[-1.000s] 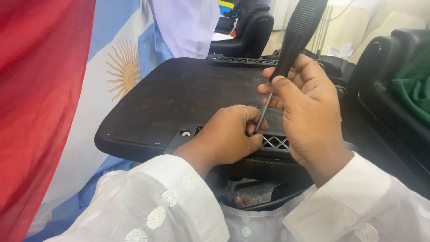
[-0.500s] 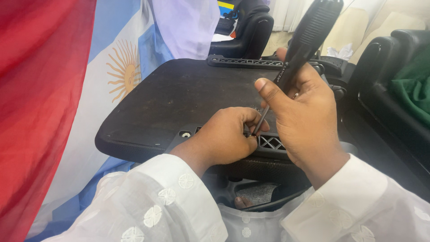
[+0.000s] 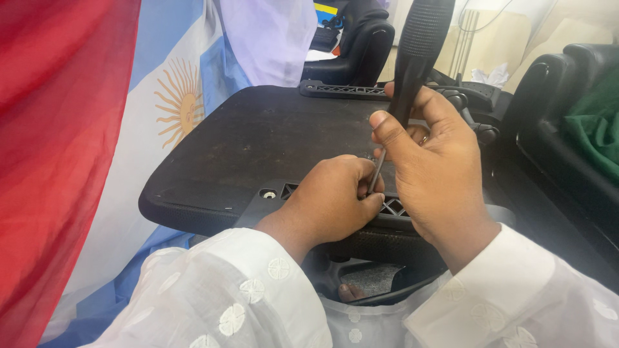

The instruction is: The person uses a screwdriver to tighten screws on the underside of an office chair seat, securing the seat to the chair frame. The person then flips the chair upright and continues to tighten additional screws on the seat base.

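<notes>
Since 0.5 s ago the screwdriver has swung a little more upright, and the right thumb has slid higher on its black handle; the left hand has hardly shifted.

The fingers of the left hand are curled shut around the lower end of the thin metal shaft, pinching it just above the tip and resting on the ribbed black bracket. The tip itself is hidden under those fingers, so whether it sits in a screw cannot be told. The right hand is wrapped tight around the handle's lower part, thumb pressed flat against it, with a ring showing on 1 finger.

As I judge it, the step in hand is seating the tip and driving a fastener in the bracket. The next move calls for steady downward pressure, the shaft kept in line with the fastener, and the left fingers guiding without blocking the turn.

The bracket lies on the near edge of an upturned black seat base, matte and dusty, with 1 round mounting hole just left of the left hand. A sky-blue and white flag with a sun hangs beside it, and red cloth fills the left. White embroidered sleeves cover both wrists.
</notes>
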